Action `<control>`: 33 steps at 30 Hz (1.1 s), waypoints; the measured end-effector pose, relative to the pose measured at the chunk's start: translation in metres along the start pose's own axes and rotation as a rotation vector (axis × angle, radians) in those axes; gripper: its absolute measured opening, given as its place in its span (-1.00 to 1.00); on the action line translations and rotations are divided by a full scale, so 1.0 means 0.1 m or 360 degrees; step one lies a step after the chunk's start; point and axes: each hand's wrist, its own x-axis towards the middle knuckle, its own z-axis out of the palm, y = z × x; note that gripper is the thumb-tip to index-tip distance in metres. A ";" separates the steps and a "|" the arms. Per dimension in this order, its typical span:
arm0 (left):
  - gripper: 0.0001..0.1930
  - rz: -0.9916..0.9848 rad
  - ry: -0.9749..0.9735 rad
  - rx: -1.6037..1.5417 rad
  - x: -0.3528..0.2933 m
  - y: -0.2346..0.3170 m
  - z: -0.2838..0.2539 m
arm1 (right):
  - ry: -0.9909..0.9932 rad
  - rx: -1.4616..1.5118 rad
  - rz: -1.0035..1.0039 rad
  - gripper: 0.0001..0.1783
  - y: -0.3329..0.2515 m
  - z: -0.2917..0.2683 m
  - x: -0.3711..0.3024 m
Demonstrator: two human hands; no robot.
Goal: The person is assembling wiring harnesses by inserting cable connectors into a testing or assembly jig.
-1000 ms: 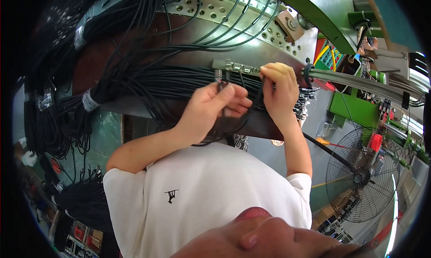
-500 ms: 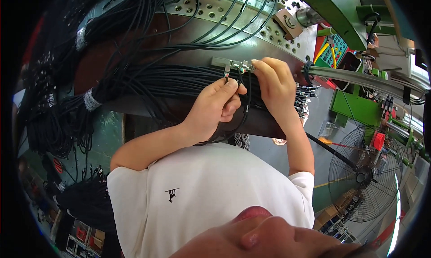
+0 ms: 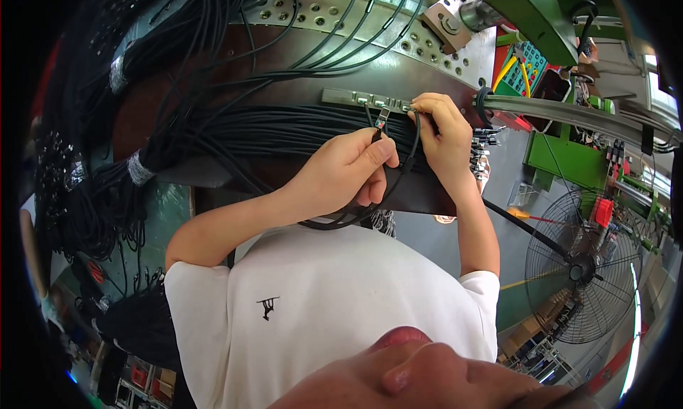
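Black and silver at the fingertips: pinches a thin black cable point(image 3: 378, 134) with a silver metal plug point(image 3: 383, 115) in the left hand point(image 3: 348, 163), just below a slotted silver bar point(image 3: 341, 95). Curls the right hand point(image 3: 447, 133) at the bar's right end; cannot tell whether clamped on anything. Reaches over a dark brown tabletop point(image 3: 277, 53) bearing bundled black cables point(image 3: 274, 128); opens rightward onto a round wire fan point(image 3: 580, 270). Hides the cable's run behind the left fingers.

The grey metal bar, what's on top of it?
Small shiny bits show along the grey metal bar. The right hand covers its right end, so anything there is hidden.
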 end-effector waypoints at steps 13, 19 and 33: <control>-0.65 -0.0278 -0.0117 -0.0104 0.15 0.29 -0.01 | 0.0066 -0.0495 -0.0407 -0.77 -0.09 -0.18 0.02; -0.64 -0.0530 -0.0439 0.0217 0.09 0.48 0.07 | 0.0157 -0.0520 -0.0435 -0.82 -0.07 -0.30 0.02; -0.67 0.0763 0.0856 0.1706 0.64 0.88 -1.04 | -0.0048 -0.0222 -0.0078 -0.81 0.18 -0.15 -0.07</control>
